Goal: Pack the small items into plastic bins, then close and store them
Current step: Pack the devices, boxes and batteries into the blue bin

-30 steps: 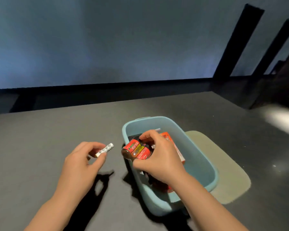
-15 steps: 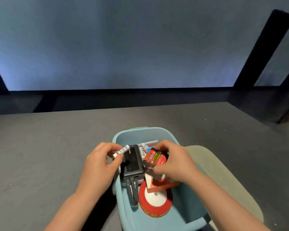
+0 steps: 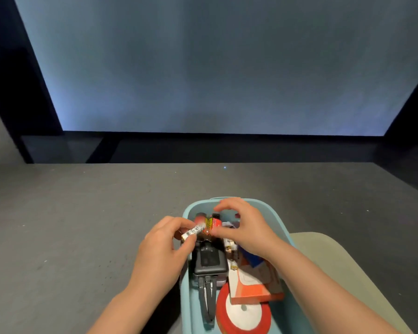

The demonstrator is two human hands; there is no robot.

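Note:
A light blue plastic bin (image 3: 279, 219) stands on the grey table in front of me. My left hand (image 3: 162, 247) pinches a small white tube (image 3: 191, 233) with black print at the bin's left rim. My right hand (image 3: 245, 229) hovers over the far end of the bin, fingers curled and apart, its thumb near a small red-labelled bottle (image 3: 211, 221) that lies inside. Also in the bin are a black device with a strap (image 3: 209, 263), a red ribbon spool (image 3: 243, 312) and an orange-and-white box (image 3: 253, 285).
The bin's beige lid (image 3: 328, 266) lies flat on the table just right of the bin. The grey table (image 3: 82, 225) stretches left and ahead to a dark ledge and a blue-lit wall.
My right hand has carried the red-labelled bottle into the bin's far end and loosened around it. My left hand has brought the white tube over the bin's left rim.

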